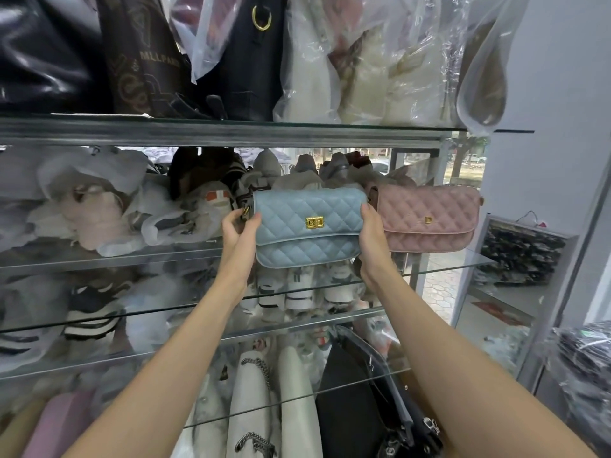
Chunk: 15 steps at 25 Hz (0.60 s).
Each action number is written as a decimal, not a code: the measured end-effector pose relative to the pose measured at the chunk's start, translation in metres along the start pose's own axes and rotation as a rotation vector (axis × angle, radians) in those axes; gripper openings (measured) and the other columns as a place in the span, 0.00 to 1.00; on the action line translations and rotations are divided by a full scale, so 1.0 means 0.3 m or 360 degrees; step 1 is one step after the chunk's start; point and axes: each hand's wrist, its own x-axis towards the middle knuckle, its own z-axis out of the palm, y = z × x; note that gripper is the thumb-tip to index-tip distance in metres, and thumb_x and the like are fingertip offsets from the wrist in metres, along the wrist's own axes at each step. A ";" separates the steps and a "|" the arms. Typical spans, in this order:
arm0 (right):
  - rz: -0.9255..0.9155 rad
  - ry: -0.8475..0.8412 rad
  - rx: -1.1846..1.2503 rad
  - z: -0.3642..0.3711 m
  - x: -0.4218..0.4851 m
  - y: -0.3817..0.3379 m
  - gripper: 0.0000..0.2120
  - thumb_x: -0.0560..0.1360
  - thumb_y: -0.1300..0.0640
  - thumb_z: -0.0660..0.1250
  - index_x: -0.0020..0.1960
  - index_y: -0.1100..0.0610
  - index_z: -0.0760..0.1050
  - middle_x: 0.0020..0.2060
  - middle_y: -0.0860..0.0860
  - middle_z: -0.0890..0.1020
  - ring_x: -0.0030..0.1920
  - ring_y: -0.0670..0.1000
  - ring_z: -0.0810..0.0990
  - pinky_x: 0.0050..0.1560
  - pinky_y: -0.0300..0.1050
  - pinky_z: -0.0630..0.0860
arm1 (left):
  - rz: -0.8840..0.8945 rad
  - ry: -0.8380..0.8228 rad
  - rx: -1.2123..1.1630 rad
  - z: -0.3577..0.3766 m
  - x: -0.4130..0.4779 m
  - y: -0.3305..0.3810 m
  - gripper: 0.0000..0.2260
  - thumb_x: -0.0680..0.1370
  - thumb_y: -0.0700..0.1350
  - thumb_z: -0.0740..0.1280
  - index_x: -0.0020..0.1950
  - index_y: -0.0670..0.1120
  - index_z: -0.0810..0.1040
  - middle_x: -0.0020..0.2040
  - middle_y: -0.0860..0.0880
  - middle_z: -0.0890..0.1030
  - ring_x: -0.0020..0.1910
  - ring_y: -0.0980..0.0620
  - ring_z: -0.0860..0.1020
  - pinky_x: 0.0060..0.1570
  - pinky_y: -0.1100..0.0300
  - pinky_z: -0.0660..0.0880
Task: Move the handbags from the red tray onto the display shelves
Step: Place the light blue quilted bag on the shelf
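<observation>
Closest in, at six o'clock, cream bags (251,401) with chain straps and a black bag (357,391) lie under a low glass pane. Two bare forearms reach up over them. The left hand (239,231) grips the left end of a light blue quilted handbag (307,233), fingers curled by its strap ring. The right hand (372,239) clasps the right end. The handbag is upright at the front edge of the middle glass shelf (463,259), with its gold clasp (314,222) facing out. Whether its base touches the glass I cannot tell. Just beside it at three o'clock stands a pink quilted handbag (429,219). Behind, plastic-wrapped bags (89,200) crowd the shelf. At twelve o'clock, more bags fill the top shelf (231,130).
</observation>
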 end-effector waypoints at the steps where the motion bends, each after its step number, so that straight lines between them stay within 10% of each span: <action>1: -0.0011 0.0017 -0.0019 -0.003 -0.024 -0.011 0.36 0.72 0.29 0.59 0.75 0.43 0.68 0.72 0.47 0.74 0.70 0.51 0.74 0.72 0.58 0.72 | 0.0015 0.0019 0.0019 -0.001 0.000 -0.002 0.14 0.81 0.57 0.64 0.65 0.59 0.67 0.66 0.52 0.75 0.61 0.54 0.77 0.63 0.51 0.75; 7: 0.0013 0.0165 -0.0256 -0.058 -0.152 -0.076 0.31 0.75 0.29 0.53 0.72 0.42 0.70 0.73 0.47 0.71 0.72 0.51 0.71 0.72 0.61 0.69 | 0.0101 0.0447 0.0070 -0.010 -0.025 0.000 0.07 0.80 0.56 0.64 0.49 0.54 0.71 0.48 0.54 0.77 0.49 0.52 0.75 0.53 0.50 0.72; 15: 0.0070 0.0386 -0.0241 -0.065 -0.434 -0.211 0.15 0.84 0.46 0.59 0.67 0.51 0.72 0.58 0.50 0.80 0.56 0.49 0.79 0.52 0.47 0.78 | 0.0151 -0.0336 -0.0047 0.013 -0.146 0.080 0.15 0.82 0.46 0.62 0.36 0.48 0.71 0.29 0.53 0.67 0.29 0.54 0.64 0.32 0.57 0.61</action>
